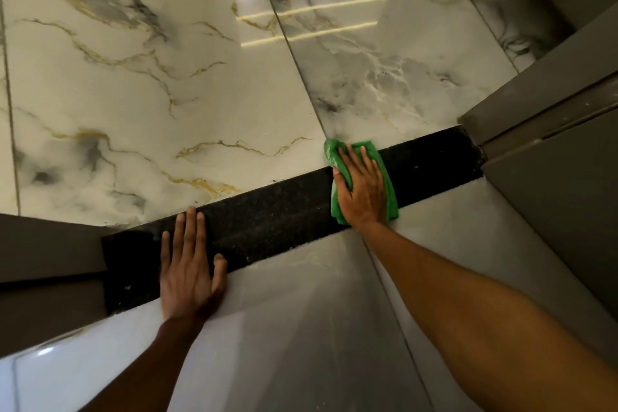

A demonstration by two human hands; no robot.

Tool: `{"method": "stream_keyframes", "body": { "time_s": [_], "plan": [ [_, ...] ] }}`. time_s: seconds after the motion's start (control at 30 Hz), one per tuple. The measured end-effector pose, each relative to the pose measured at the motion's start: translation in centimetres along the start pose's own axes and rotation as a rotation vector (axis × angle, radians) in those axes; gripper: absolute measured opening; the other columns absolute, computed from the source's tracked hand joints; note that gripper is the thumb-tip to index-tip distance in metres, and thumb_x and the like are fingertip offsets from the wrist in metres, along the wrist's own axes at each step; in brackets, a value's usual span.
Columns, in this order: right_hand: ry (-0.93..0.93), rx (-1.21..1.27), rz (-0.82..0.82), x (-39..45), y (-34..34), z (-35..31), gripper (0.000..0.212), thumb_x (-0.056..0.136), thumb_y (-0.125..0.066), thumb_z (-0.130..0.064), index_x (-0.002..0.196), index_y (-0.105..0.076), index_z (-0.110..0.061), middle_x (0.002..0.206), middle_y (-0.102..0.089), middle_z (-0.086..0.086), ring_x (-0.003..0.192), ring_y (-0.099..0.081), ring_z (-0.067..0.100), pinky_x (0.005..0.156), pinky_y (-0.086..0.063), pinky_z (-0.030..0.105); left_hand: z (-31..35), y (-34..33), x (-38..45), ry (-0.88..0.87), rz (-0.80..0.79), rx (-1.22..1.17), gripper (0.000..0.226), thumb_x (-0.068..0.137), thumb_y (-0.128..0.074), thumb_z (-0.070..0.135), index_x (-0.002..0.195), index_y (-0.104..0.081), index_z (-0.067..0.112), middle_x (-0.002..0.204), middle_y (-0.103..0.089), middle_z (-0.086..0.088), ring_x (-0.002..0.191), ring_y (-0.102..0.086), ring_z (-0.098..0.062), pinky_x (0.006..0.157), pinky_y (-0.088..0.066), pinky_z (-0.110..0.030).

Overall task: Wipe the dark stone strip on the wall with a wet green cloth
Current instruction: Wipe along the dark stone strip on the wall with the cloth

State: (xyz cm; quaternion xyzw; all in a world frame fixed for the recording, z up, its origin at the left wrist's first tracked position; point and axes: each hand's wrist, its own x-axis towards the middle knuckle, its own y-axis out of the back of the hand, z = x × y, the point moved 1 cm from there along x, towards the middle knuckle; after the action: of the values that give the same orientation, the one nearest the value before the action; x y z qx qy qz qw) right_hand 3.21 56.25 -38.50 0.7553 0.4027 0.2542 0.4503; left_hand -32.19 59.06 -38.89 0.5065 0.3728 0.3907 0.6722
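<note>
The upper part of the view is being filled by glossy marble wall tiles (160, 77), veined in grey and gold, with ceiling lights being reflected in them. Below them, plainer grey tiles (301, 328) are being seen nearer the camera. Between the two, the dark stone strip (267, 211) is being shown as a speckled black band, running from the lower left up to the right, where it is being met by a grey frame (551, 104).

The left hand (189, 274) is being laid flat and fully open against the left part of the strip, fingers extended and nothing being held; its palm is overlapping the strip's near edge onto the grey tile.

The right hand (363, 189) is being pressed, fingers spread, onto the green cloth (388, 177), well apart from the left hand along the strip. The cloth is being held flat between palm and stone on the strip's right part, its bunched far corner being pushed just over the marble's edge and its near edge reaching the grey tile.
</note>
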Motion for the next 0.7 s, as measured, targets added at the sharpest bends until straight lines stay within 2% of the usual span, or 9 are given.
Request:
{"method": "stream_keyframes", "body": {
  "time_s": [0.7],
  "plan": [
    [0.284, -0.017, -0.104, -6.4, -6.0, -9.5, 0.059, 0.111, -0.039, -0.050, 0.167, -0.034, -0.034, 0.178, -0.030, -0.009, 0.169, -0.018, 0.020, 0.137, -0.021, 0.048, 0.4, 0.8, -0.1, 0.030, -0.018, -0.074, 0.081, 0.101, -0.030, 0.039, 0.175, -0.014, 0.008, 0.185, -0.006, -0.010, 0.173, -0.006, -0.025, 0.140, -0.008, -0.053]
  ]
}}
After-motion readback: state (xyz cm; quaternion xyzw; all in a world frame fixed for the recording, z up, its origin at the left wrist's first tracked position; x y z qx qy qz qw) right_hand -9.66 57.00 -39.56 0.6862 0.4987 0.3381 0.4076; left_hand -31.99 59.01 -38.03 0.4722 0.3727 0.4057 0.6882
